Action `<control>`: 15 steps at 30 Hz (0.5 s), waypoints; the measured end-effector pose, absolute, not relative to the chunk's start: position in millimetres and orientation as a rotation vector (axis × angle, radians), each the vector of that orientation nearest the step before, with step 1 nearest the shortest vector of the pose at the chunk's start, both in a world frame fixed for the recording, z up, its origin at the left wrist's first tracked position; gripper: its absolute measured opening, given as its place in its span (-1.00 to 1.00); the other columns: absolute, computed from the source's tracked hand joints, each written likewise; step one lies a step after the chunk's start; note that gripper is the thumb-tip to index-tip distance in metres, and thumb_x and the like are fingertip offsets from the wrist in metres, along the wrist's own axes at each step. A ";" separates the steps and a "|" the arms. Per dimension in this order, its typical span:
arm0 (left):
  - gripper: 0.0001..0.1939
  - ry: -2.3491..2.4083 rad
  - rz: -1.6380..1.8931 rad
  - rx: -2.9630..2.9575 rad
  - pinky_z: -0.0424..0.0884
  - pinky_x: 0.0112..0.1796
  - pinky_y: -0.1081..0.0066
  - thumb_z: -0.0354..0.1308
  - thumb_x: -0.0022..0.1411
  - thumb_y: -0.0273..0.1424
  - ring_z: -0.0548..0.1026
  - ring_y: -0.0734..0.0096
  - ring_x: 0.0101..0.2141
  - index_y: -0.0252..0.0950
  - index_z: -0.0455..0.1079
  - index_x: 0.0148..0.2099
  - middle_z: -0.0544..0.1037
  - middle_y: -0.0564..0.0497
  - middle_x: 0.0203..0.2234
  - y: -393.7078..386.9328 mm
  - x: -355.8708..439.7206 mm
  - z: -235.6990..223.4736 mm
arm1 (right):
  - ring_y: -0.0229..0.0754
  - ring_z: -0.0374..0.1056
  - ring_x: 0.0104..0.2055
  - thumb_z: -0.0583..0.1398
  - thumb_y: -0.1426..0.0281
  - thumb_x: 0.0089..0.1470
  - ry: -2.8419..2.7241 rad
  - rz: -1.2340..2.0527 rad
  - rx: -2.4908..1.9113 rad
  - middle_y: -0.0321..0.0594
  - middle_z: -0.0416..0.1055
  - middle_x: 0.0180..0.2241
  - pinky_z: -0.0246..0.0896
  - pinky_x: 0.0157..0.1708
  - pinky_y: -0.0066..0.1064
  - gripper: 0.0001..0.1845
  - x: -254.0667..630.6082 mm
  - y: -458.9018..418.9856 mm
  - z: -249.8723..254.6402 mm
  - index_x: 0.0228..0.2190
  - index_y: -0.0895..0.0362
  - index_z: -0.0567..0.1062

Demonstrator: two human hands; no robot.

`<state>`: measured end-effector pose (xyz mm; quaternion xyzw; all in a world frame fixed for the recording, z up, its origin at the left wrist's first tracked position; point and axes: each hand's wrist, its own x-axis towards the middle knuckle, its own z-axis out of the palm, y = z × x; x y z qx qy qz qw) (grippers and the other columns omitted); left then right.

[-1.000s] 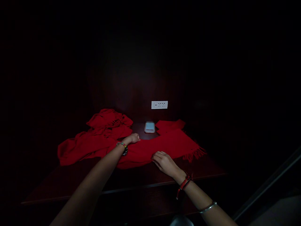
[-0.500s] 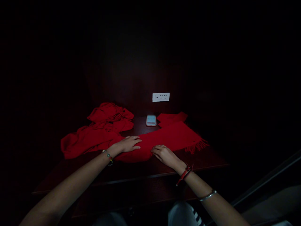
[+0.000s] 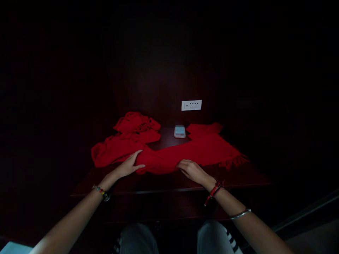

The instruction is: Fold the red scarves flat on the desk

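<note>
A red fringed scarf [image 3: 196, 150] lies stretched across the dark desk [image 3: 161, 185], with its fringe at the right end. At its left part, my left hand [image 3: 129, 165] touches the cloth with thumb and fingers spread apart. My right hand [image 3: 193, 171] has its fingers bent together at the scarf's near edge, around the middle, and seems to pinch the cloth; the fingertips are partly hidden. To the left the red cloth is bunched into a crumpled heap [image 3: 136, 123].
A small pale-screened device [image 3: 179, 131] lies at the back of the desk. Beside it is a folded red cloth [image 3: 203, 129]. A white power socket [image 3: 191, 105] is on the dark wall. My knees [image 3: 139, 238] show below the desk's front edge.
My left hand has slid left along the scarf and opened wider. My right hand stays at the scarf's near edge. The view has shifted, so the scene sits further right.
</note>
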<state>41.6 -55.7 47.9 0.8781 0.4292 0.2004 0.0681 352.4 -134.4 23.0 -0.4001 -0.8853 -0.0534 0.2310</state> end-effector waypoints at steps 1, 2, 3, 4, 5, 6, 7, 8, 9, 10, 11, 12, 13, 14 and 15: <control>-0.30 1.244 0.559 2.629 0.10 0.03 0.27 0.01 0.08 -0.10 0.15 0.26 0.06 -0.26 -0.14 0.17 0.12 -0.13 0.10 -51.6 38.2 46.2 | -0.24 0.28 -0.30 -0.02 0.51 0.10 -2.420 -0.160 -1.134 -0.18 0.38 -0.38 0.16 -0.26 -0.42 -0.78 353.8 -133.2 21.6 -0.29 0.15 0.40; -0.29 1.215 0.528 2.619 0.07 0.04 0.29 -0.01 0.08 -0.10 0.12 0.28 0.08 -0.26 -0.17 0.19 0.09 -0.12 0.12 -46.8 35.3 44.9 | -0.24 0.28 -0.31 -0.03 0.51 0.10 -2.396 -0.173 -1.165 -0.18 0.37 -0.39 0.16 -0.29 -0.43 -0.78 355.7 -131.9 20.2 -0.30 0.15 0.40; -0.29 1.209 0.508 2.608 0.06 0.05 0.30 -0.03 0.10 -0.09 0.10 0.29 0.09 -0.26 -0.18 0.20 0.07 -0.11 0.14 -41.3 32.6 43.8 | -0.25 0.28 -0.32 -0.03 0.51 0.11 -2.365 -0.180 -1.193 -0.18 0.36 -0.40 0.17 -0.31 -0.44 -0.78 358.0 -130.7 18.9 -0.31 0.15 0.40; -0.31 1.222 0.490 2.596 0.05 0.06 0.31 -0.08 0.12 -0.09 0.10 0.30 0.10 -0.28 -0.18 0.20 0.06 -0.11 0.14 -35.3 29.8 43.0 | -0.25 0.28 -0.33 -0.03 0.51 0.11 -2.330 -0.181 -1.215 -0.19 0.36 -0.40 0.16 -0.32 -0.45 -0.79 360.3 -129.8 17.9 -0.31 0.15 0.39; -0.33 1.246 0.465 2.587 0.04 0.06 0.31 -0.14 0.15 -0.08 0.09 0.30 0.10 -0.30 -0.17 0.21 0.06 -0.12 0.14 -29.1 26.6 42.3 | -0.25 0.28 -0.34 -0.03 0.51 0.11 -2.296 -0.176 -1.232 -0.19 0.35 -0.40 0.16 -0.34 -0.46 -0.79 362.4 -129.3 17.2 -0.32 0.15 0.39; -0.35 1.279 0.429 2.587 0.04 0.06 0.30 -0.20 0.17 -0.07 0.08 0.29 0.10 -0.32 -0.16 0.21 0.06 -0.12 0.14 -23.0 22.8 41.9 | -0.25 0.28 -0.35 -0.03 0.51 0.11 -2.265 -0.166 -1.246 -0.20 0.34 -0.40 0.16 -0.35 -0.47 -0.80 364.1 -129.0 16.8 -0.32 0.15 0.38; -0.35 1.314 0.382 2.597 0.03 0.06 0.28 -0.23 0.18 -0.06 0.08 0.27 0.10 -0.33 -0.14 0.21 0.07 -0.13 0.14 -17.5 18.2 41.8 | -0.25 0.27 -0.35 -0.02 0.51 0.10 -2.243 -0.158 -1.259 -0.20 0.34 -0.40 0.16 -0.36 -0.48 -0.81 365.2 -129.1 16.7 -0.32 0.15 0.37; -0.33 1.346 0.324 2.620 0.02 0.06 0.27 -0.23 0.17 -0.05 0.08 0.24 0.10 -0.34 -0.13 0.21 0.07 -0.15 0.14 -13.0 12.9 42.1 | -0.26 0.27 -0.36 -0.02 0.52 0.10 -2.229 -0.156 -1.276 -0.20 0.33 -0.41 0.16 -0.36 -0.48 -0.82 365.9 -129.3 16.7 -0.33 0.15 0.37; -0.31 1.370 0.258 2.651 0.02 0.05 0.26 -0.20 0.16 -0.04 0.08 0.22 0.10 -0.35 -0.13 0.21 0.08 -0.17 0.13 -9.6 6.8 43.0 | -0.25 0.27 -0.36 -0.01 0.53 0.09 -2.223 -0.161 -1.298 -0.21 0.33 -0.41 0.15 -0.36 -0.48 -0.82 366.2 -129.7 16.9 -0.33 0.16 0.37; -0.29 1.392 0.196 2.687 0.03 0.05 0.26 -0.17 0.14 -0.03 0.09 0.20 0.10 -0.36 -0.13 0.21 0.09 -0.19 0.12 -7.5 0.2 44.4 | -0.25 0.26 -0.36 -0.01 0.55 0.08 -2.224 -0.173 -1.325 -0.20 0.32 -0.41 0.15 -0.36 -0.48 -0.82 366.1 -130.0 17.1 -0.33 0.16 0.37; -0.27 1.425 0.143 2.721 0.06 0.03 0.26 -0.14 0.12 -0.03 0.11 0.18 0.08 -0.37 -0.12 0.21 0.11 -0.21 0.11 -6.7 -6.6 46.4 | -0.24 0.26 -0.36 -0.01 0.56 0.07 -2.227 -0.189 -1.356 -0.20 0.32 -0.40 0.15 -0.36 -0.47 -0.81 365.7 -130.2 17.2 -0.32 0.17 0.37; -0.28 1.477 0.103 2.747 0.09 0.01 0.26 -0.12 0.12 -0.05 0.15 0.18 0.06 -0.38 -0.10 0.21 0.14 -0.23 0.10 -7.2 -13.2 49.0 | -0.24 0.26 -0.35 -0.01 0.58 0.06 -2.230 -0.207 -1.387 -0.19 0.32 -0.40 0.15 -0.35 -0.47 -0.80 365.1 -130.3 17.2 -0.31 0.17 0.37; -0.31 1.551 0.074 2.765 0.15 -0.03 0.27 -0.11 0.12 -0.07 0.20 0.17 0.03 -0.40 -0.05 0.19 0.18 -0.25 0.07 -8.7 -18.9 52.1 | -0.23 0.26 -0.35 -0.01 0.59 0.05 -2.232 -0.223 -1.415 -0.18 0.32 -0.39 0.14 -0.35 -0.47 -0.79 364.4 -130.1 17.2 -0.30 0.18 0.36; -0.36 1.632 0.082 2.789 0.21 -0.09 0.26 -0.10 0.13 -0.11 0.28 0.16 -0.03 -0.42 0.04 0.15 0.26 -0.27 0.01 -11.2 -23.0 55.9 | -0.23 0.26 -0.34 -0.01 0.60 0.04 -2.231 -0.236 -1.439 -0.17 0.32 -0.38 0.14 -0.33 -0.47 -0.78 363.5 -129.8 17.0 -0.29 0.18 0.36; -0.42 1.701 0.099 2.819 0.28 -0.16 0.27 -0.07 0.12 -0.15 0.36 0.16 -0.12 -0.45 0.14 0.09 0.34 -0.28 -0.07 -14.3 -24.7 60.1 | -0.23 0.25 -0.33 -0.01 0.60 0.04 -2.228 -0.244 -1.457 -0.17 0.32 -0.38 0.13 -0.32 -0.47 -0.77 362.7 -129.4 16.9 -0.29 0.18 0.37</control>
